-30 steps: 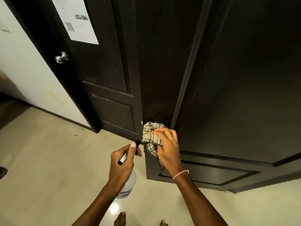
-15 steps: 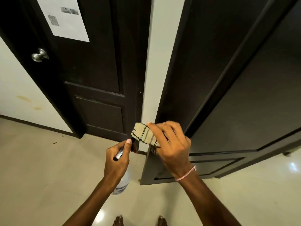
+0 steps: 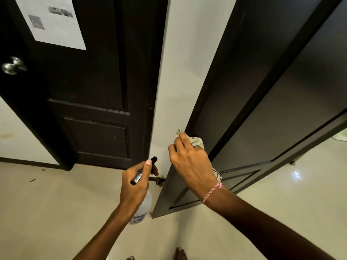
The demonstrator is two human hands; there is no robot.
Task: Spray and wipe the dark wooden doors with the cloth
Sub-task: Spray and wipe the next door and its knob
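Note:
My right hand (image 3: 189, 160) grips a beige checked cloth (image 3: 197, 142) and presses it against the left edge of the open dark wooden door (image 3: 272, 94) on the right. My left hand (image 3: 134, 182) holds a clear spray bottle (image 3: 143, 207) by its black trigger head, low and just left of that door's edge. A second dark wooden door (image 3: 97, 87), closed, stands at the left.
A strip of white wall (image 3: 180, 72) separates the two doors. The closed door carries a silver knob (image 3: 13, 65) and a taped paper sheet (image 3: 50, 21). A small door stopper (image 3: 158, 181) sits near the floor. Pale floor tiles (image 3: 47, 212) spread below; my bare toes show at the bottom edge.
The right door has swung open, exposing the white wall strip. My right hand with the cloth moved from the door knob onto the door's edge and upward. The left hand stayed alongside.

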